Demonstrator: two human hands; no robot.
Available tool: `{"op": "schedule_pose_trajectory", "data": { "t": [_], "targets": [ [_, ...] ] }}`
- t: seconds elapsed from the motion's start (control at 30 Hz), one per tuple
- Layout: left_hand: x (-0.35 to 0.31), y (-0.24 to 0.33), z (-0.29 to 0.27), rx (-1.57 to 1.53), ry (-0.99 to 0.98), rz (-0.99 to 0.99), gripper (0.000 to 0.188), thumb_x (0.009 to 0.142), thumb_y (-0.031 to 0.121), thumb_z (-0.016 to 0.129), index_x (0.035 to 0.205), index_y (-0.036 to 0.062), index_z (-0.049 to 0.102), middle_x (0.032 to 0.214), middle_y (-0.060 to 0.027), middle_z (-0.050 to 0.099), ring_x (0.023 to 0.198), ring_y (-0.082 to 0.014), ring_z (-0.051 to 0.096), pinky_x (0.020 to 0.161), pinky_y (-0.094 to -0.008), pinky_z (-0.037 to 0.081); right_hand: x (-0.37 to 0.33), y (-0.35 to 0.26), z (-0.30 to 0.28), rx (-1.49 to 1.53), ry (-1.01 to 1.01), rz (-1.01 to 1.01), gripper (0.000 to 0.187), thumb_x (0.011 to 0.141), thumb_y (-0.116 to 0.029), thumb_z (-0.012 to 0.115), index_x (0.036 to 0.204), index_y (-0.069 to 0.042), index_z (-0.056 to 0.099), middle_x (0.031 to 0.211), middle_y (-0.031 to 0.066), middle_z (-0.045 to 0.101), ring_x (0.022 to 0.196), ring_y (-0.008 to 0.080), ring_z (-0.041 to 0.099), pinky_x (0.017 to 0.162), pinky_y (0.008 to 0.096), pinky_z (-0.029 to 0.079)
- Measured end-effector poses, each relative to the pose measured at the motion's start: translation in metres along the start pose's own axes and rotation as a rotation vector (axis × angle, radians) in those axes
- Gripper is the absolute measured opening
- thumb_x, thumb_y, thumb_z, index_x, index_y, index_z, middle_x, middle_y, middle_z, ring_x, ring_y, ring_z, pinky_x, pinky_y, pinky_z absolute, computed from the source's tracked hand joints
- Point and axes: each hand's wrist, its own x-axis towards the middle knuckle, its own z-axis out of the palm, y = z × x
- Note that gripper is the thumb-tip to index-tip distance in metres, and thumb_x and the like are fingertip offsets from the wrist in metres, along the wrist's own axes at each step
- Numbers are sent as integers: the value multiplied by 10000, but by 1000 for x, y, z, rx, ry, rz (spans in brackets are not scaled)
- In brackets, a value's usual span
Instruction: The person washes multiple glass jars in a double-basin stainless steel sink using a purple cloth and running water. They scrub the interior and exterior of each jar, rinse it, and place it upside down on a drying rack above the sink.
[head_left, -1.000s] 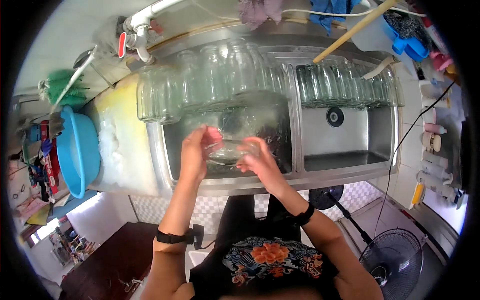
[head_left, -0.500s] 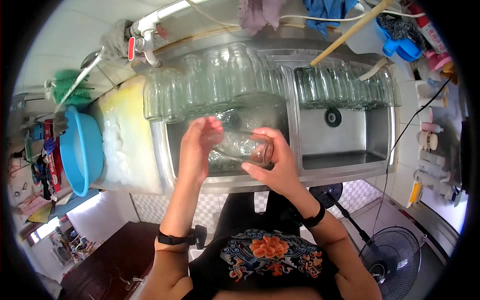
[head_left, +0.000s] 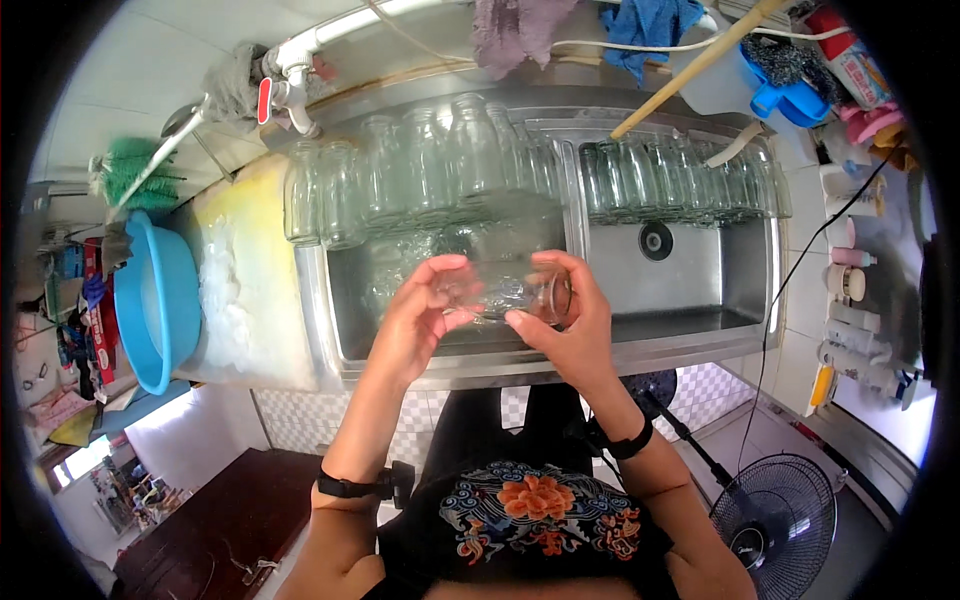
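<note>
A clear glass bottle [head_left: 505, 292] lies sideways in the air over the left sink basin [head_left: 345, 290]. Its left end is in my left hand [head_left: 415, 310], whose thumb and fingers curl round the glass. My right hand [head_left: 582, 325] grips the other end, where a round rim shows, with thumb and fingers on opposite sides. Behind my hands, several clear glass bottles [head_left: 425, 165] stand upright in a row along the back of the left basin. Below the held bottle, the basin floor looks wet and shiny.
More glass bottles [head_left: 665, 185] fill the back of the right basin, with a wooden stick [head_left: 690, 70] slanting above them. A tap [head_left: 292, 95] is at the back left. Left of the sink are a foamy yellowish board [head_left: 230, 300] and a blue tub [head_left: 157, 310]. A fan [head_left: 775, 525] stands low at right.
My left hand has moved right and closed round the bottle's left end. The bottle, tilted before, now lies nearly level. My right hand keeps its grip and has shifted slightly right.
</note>
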Motion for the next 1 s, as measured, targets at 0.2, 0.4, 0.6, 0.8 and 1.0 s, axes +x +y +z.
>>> {"op": "schedule_pose_trajectory", "data": {
  "t": [0.2,0.4,0.6,0.8,1.0],
  "targets": [
    [-8,23,30,256,69,202,377,914,178,555,1263,42,515,1152,-77,584,985,-183,615,810,-277,525,-1,3,-24,341,-125,66,594,780,-4,718,1296,-61,431,1029,82,559,825,121,591,741,274,521],
    [6,24,59,560,229,214,174,917,275,589,848,116,589,655,70,489,524,-19,413,469,-184,286,4,1,-67,323,-307,387,519,881,-167,648,1322,-58,397,1077,119,569,875,149,606,761,296,528],
    [37,15,83,524,238,47,274,892,323,599,697,158,498,600,69,415,491,-28,340,428,-206,176,-3,2,-97,323,-211,394,461,913,-215,612,1305,-51,434,1074,117,597,890,160,605,761,291,525],
    [55,3,118,591,175,-108,346,930,410,520,760,114,579,573,39,454,471,-48,355,422,-211,197,-11,1,-135,386,-102,296,428,914,-194,574,1287,-41,429,1094,133,607,925,174,590,821,317,501],
    [70,-26,145,612,59,-12,435,958,458,466,1080,63,600,634,9,521,530,-72,431,510,-216,315,-4,30,-214,739,235,188,434,877,-181,583,1261,-52,427,1089,145,617,966,190,577,825,312,460]
  ]
}}
